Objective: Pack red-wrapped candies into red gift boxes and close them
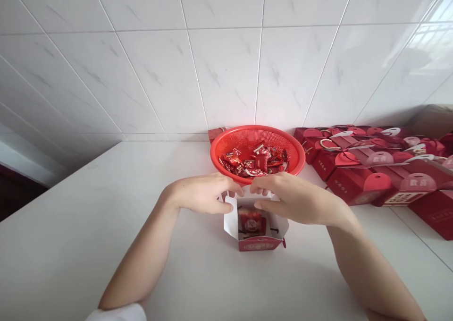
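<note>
A small red gift box (pixel 261 243) with a white inside stands on the table, its top flaps unfolded. Inside it lies a red-wrapped treat (pixel 252 221); the rest of the contents is shaded and partly hidden. At the far left of the opening, my left hand (pixel 203 194) has its thumb and curled fingers around the flap edge. My right hand (pixel 296 197) reaches over the far right side, thumb and bent fingers on the far flap. Exactly where the fingertips touch is partly hidden.
Just behind the box sits a red plastic basket (pixel 215 159) with several red-wrapped sweets (pixel 260 162). Many closed red gift boxes (pixel 361 184) with rope handles crowd the right side. A white tiled wall (pixel 222 75) bounds the white table (pixel 106 245) at the back.
</note>
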{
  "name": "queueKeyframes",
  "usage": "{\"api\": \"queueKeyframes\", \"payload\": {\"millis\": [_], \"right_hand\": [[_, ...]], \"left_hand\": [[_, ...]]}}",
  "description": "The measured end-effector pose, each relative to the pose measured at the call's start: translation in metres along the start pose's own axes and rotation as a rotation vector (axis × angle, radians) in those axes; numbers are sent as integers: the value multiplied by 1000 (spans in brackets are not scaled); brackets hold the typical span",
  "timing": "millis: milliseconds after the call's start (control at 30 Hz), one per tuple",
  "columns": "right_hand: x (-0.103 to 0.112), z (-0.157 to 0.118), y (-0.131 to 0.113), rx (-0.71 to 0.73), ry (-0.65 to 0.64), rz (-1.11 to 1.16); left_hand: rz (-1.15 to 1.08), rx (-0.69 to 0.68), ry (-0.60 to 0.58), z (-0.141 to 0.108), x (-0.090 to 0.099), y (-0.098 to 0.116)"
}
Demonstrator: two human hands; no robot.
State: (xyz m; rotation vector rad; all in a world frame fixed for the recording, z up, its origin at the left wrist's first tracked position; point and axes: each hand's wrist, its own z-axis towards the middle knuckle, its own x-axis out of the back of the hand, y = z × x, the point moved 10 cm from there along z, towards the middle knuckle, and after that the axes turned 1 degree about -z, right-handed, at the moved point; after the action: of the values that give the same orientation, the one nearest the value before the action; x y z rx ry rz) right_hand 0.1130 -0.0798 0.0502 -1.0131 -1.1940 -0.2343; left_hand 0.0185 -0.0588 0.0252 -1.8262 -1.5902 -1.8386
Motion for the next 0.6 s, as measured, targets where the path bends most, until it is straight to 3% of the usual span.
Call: {"api": "queueKeyframes", "payload": {"millis": [167,267,433,600], "right_hand": [[21,-16,7,-24,57,-72],[25,-28,9,-17,25,-118],[11,-30,12,-90,-116,-198],[-9,-19,-17,129,-243,45]], "left_hand": [[10,-9,-33,-1,-4,-2],[-47,-24,-24,-1,-3,0],[67,23,-27,-2,-9,5],[-1,-100,-18,-5,-19,36]]}}
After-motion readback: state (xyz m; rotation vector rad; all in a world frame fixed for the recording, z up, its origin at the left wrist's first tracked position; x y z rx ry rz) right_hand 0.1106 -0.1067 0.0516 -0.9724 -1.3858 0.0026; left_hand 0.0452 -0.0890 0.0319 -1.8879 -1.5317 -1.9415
